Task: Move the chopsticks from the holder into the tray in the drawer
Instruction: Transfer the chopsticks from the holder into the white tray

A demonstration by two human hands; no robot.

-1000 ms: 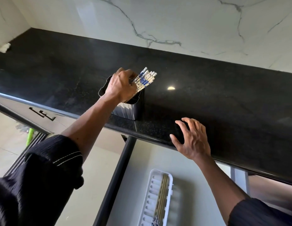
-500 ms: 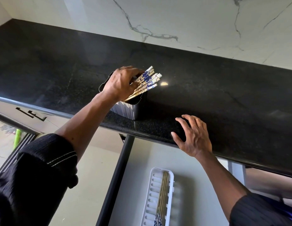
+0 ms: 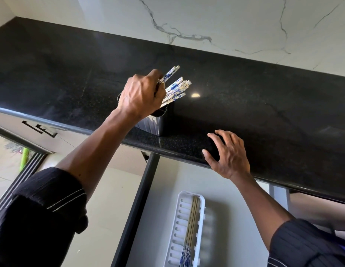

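Blue-patterned chopsticks [image 3: 168,75] pinched by left hand [image 3: 140,97], black holder [image 3: 158,124] beneath

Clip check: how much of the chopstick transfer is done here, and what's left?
Done: a few chopsticks already lie in the white tray in the open drawer. In hand: the left hand pinches the raised chopsticks, which stand higher than the bundle in the black holder. The right hand rests open on the counter edge. Left: that bundle, most of the job.
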